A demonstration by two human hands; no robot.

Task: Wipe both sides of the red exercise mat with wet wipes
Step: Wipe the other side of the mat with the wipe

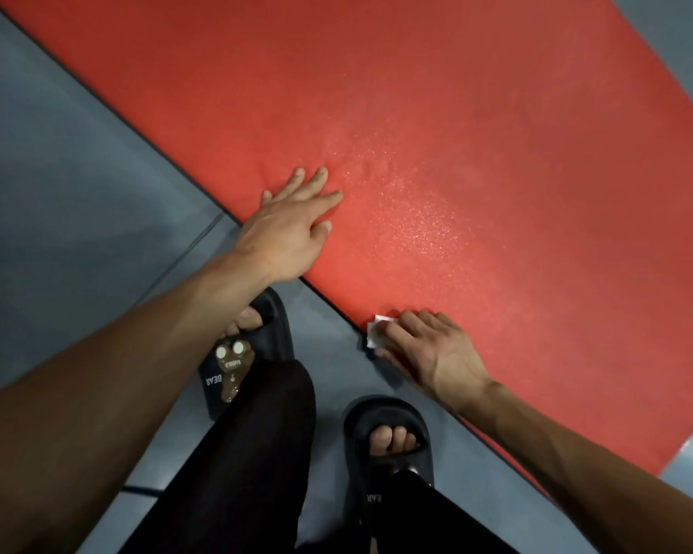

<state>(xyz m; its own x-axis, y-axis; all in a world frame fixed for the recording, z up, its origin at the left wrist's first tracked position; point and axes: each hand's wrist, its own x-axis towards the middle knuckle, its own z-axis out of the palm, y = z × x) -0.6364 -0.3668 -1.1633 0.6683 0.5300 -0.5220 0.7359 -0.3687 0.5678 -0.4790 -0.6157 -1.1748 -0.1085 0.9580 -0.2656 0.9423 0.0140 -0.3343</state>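
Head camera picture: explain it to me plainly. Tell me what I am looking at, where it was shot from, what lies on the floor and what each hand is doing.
There is no machine here. A person wears one wide-angle camera on the head, so you look down along their own arms and legs. A red exercise mat lies flat on a grey floor. The left hand rests flat near the mat's edge with straight fingers, seemingly to steady it. The right hand presses a small white wet wipe onto the same edge; only a corner of the wipe shows past the fingers. The mat between the hands glistens, probably damp from wiping. Below are the person's dark trousers and two dark slippers.
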